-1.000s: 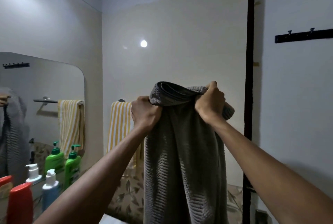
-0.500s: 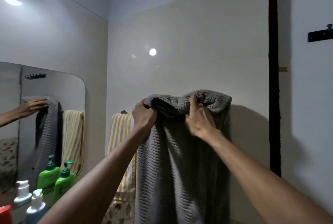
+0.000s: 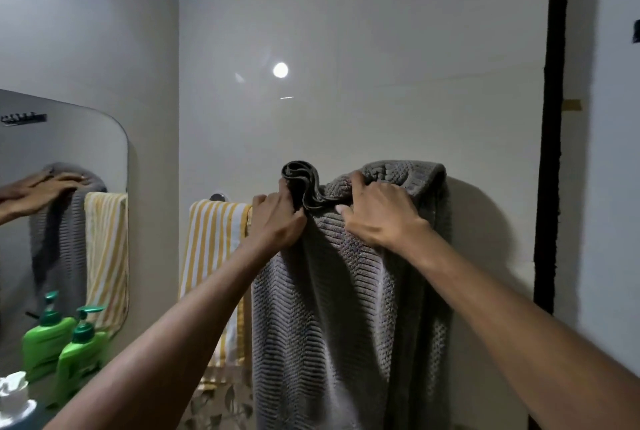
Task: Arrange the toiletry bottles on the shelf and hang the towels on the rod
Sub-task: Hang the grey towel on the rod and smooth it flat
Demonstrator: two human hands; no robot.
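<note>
Over the rod (image 3: pixel 217 197), beside the striped towel (image 3: pixel 211 256), my grey towel (image 3: pixel 346 308) now drapes instead of hanging in mid-air, left hand (image 3: pixel 278 218) pinching its bunched fold, right hand (image 3: pixel 377 211) clutching its top, so only spreading remains.

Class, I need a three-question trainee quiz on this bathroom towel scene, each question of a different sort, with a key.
1. True or false: the grey towel is draped over the rod beside the yellow-striped towel.
2. Multiple choice: what does the left hand grip? A) a bunched fold of the grey towel B) the green pump bottle C) the mirror
3. Fill in: the right hand rests on the ______ towel.

Key: 1 true; 2 A; 3 grey
</note>
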